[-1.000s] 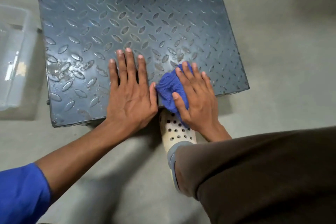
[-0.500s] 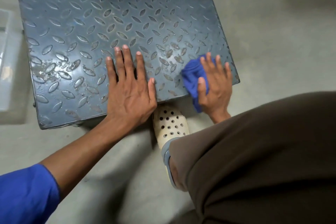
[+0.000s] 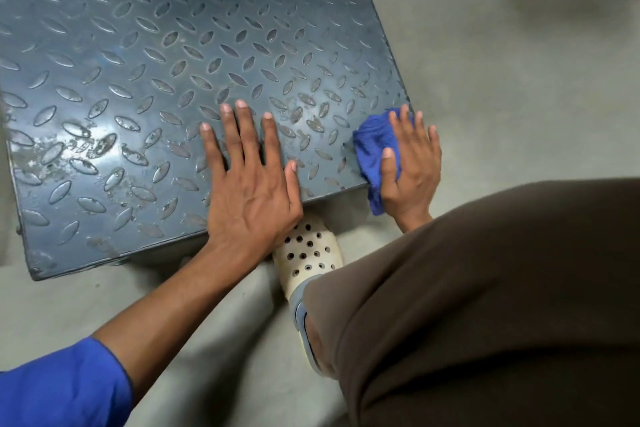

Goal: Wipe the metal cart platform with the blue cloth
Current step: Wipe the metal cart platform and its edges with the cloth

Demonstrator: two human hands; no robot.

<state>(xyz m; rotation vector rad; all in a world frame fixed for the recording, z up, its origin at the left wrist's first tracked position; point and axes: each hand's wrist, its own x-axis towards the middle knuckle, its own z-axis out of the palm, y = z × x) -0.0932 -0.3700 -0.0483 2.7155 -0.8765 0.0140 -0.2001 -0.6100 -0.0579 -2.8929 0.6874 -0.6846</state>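
We see blue cloth [image 3: 372, 146] bunched at near right corner of platform [image 3: 173, 45], tail over edge; right hand [image 3: 412, 170] presses it, fingers straight; left hand [image 3: 249, 191] flat on platform, fingers spread. We judge cloth soft, light: palm its middle.

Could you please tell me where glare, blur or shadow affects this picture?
Head view: glare sits on the worn near-left part of the metal cart platform; its far end and the upper-right floor look blurred; the left hand, right hand and blue cloth are sharp; a soft shadow lies on the floor beside the left forearm.
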